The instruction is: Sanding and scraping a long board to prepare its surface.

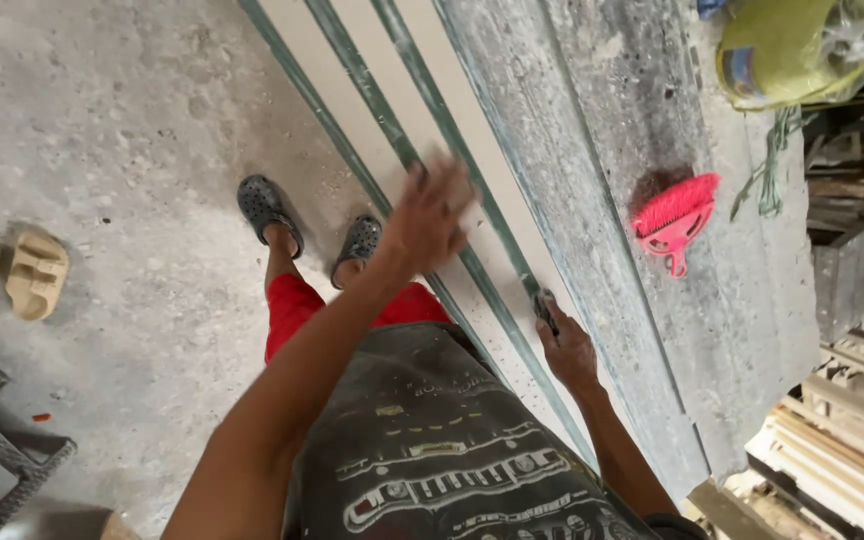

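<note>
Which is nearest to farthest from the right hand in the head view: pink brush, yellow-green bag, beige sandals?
From the right hand:
1. Pink brush, up and to the right on the grey slab.
2. Yellow-green bag, top right corner, beyond the brush.
3. Beige sandals, far left on the concrete floor.

Two beige sandals (7, 272), one pink brush (674, 215)

Soft daylight, left hand (430, 215) motion-blurred, edges warped.

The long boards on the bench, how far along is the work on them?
Done: the boards lie side by side on the grey bench. In hand: the right hand grips a small tool at a board edge; the left hand hovers, blurred. The pink brush lies untouched. What remains can't be judged.
</note>
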